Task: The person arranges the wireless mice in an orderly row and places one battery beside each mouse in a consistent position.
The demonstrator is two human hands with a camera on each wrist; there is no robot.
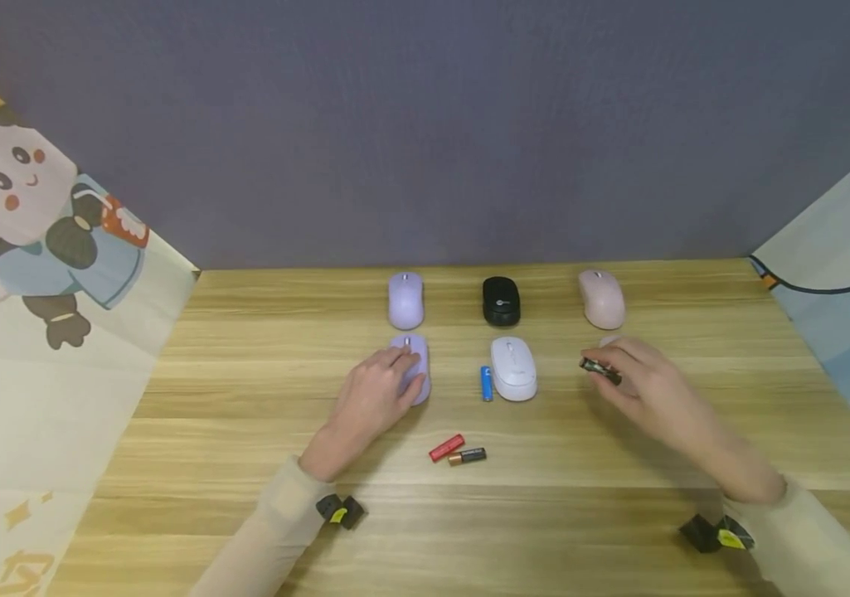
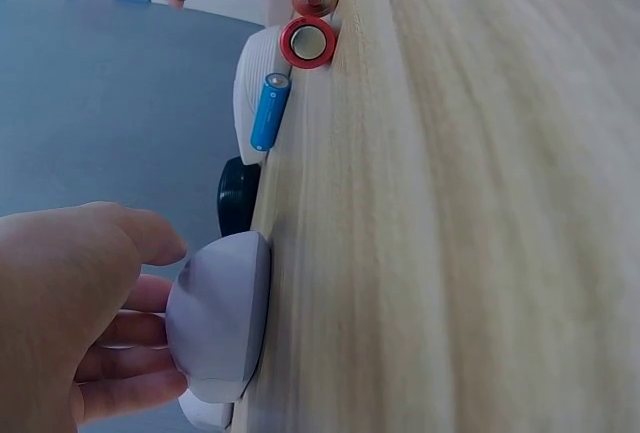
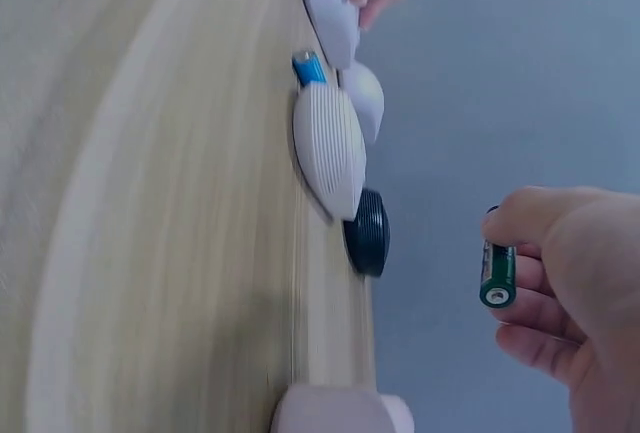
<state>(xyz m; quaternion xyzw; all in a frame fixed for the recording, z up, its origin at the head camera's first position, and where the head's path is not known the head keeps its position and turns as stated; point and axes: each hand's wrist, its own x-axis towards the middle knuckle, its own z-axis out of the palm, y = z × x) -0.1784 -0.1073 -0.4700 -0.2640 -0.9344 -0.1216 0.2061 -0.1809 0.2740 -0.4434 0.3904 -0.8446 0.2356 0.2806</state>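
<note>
My left hand [image 1: 374, 393] is at the nearer purple mouse [image 1: 420, 383], its fingers over the top in the head view. In the left wrist view the fingers [image 2: 130, 358] lie loosely against that mouse, with the thumb apart from it. Between thumb and fingers, my right hand [image 1: 652, 398] pinches a dark green battery [image 3: 498, 275], raised above the table. Below this hand a pale mouse [image 1: 608, 341] is mostly hidden. A blue battery [image 1: 487, 384] lies beside the white mouse [image 1: 514, 370], left of the right hand.
Along the back stand another purple mouse [image 1: 405, 300], a black mouse [image 1: 502, 301] and a pink mouse [image 1: 603, 299]. A red battery [image 1: 446, 448] and a black-and-copper battery [image 1: 468, 456] lie nearer the front. Behind the wooden table [image 1: 245, 373] rises a grey panel [image 1: 425, 133].
</note>
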